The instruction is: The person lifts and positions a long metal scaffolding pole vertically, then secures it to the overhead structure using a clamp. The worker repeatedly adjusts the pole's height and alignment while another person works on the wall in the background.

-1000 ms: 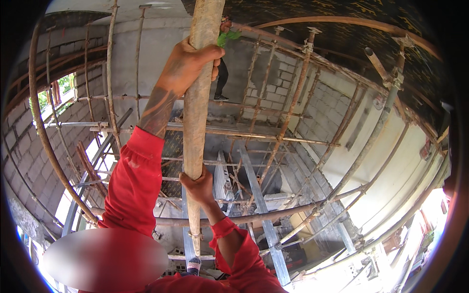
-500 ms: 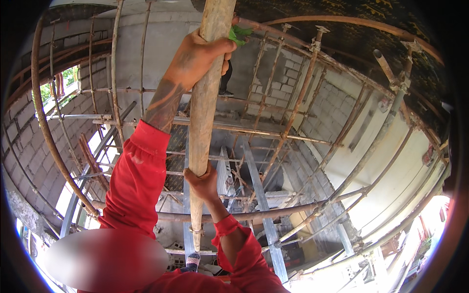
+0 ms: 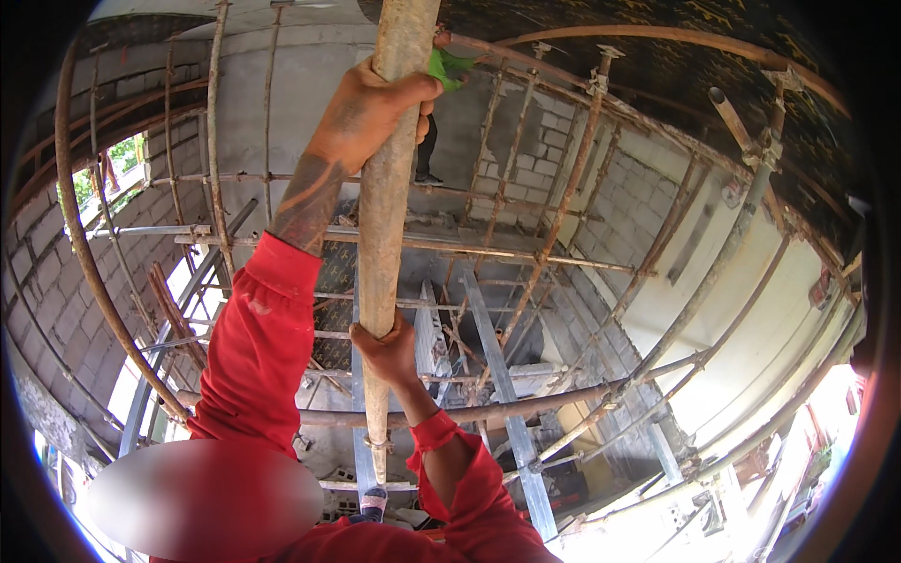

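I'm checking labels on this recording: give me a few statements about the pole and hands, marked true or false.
1. The left hand and right hand both grip the pole. True.
2. The right hand is above the left in the picture. False: the left is higher.
3. The sleeves are blue. False: they are red.
4. A foot shows near the pole's lower end. True.
5. Both hands wear gloves. False: they are bare.
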`<state>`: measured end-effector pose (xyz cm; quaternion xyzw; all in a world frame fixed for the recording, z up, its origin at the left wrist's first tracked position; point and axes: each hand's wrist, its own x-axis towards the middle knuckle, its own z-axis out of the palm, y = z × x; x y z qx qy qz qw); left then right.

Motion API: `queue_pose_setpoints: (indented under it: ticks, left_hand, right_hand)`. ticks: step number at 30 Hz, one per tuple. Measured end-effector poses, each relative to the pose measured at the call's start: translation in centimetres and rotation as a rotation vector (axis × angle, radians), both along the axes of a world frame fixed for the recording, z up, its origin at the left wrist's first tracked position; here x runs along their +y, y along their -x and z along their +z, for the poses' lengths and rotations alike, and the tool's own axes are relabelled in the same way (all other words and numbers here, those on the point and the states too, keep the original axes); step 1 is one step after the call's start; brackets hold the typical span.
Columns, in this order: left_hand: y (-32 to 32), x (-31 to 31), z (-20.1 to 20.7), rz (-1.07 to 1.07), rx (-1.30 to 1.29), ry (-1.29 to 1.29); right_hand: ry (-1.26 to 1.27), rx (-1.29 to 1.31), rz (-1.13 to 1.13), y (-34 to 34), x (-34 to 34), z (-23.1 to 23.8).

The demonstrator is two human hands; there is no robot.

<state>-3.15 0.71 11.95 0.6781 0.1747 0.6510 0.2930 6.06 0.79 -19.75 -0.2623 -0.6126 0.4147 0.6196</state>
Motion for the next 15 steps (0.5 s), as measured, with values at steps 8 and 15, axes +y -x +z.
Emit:
queue_pose_setpoints:
  ticks: [8,15]
  left_hand:
    - [-0.05,-0.39,0.05,0.019,0.019,0.005]
    - [-0.07,-0.21,0.10,0.011,0.012,0.013]
  right_hand:
    - [-0.009,-0.047,-0.044,-0.11,0.00,0.09]
    - [-0.003,0.018,0.009,0.09,0.18,-0.05]
